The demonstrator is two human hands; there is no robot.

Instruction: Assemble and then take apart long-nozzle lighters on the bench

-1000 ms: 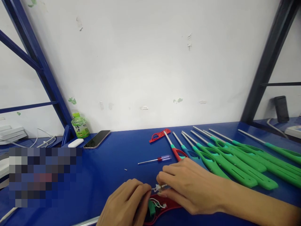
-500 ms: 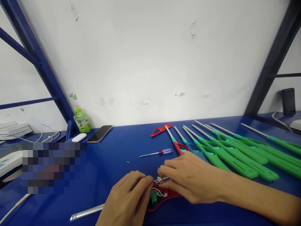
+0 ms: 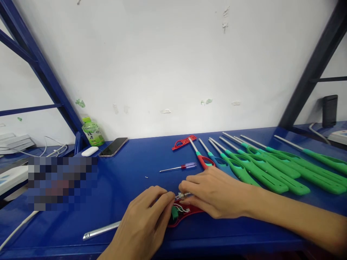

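Observation:
An opened red gas lighter [image 3: 193,209] lies in front of me, its half shell showing a green block [image 3: 174,213] and thin white wires [image 3: 181,207]. Its silver tube [image 3: 102,230] sticks out to the left. My left hand [image 3: 145,216] is closed over the lighter where tube and shell meet, thumb and forefinger together near the fitting. A small clear-and-metal fitting [image 3: 180,196] sits just above the shell, pinched by the fingertips of my right hand [image 3: 211,193]. My left hand hides the lighter's middle, and my right hand covers part of the shell.
A screwdriver [image 3: 179,167] and a tiny screw-like piece [image 3: 146,177] lie beyond my hands. Farther back is a red shell half [image 3: 184,142]. Several green lighters [image 3: 267,177] spread rightward beside a red one [image 3: 205,161] and a blue one [image 3: 222,165]. Phone [image 3: 114,147] and bottle [image 3: 93,132] stand left.
The view has tipped down, so the table's front edge now shows and everything sits higher in the picture. Both hands keep nearly the same hold on the lighter and fitting.

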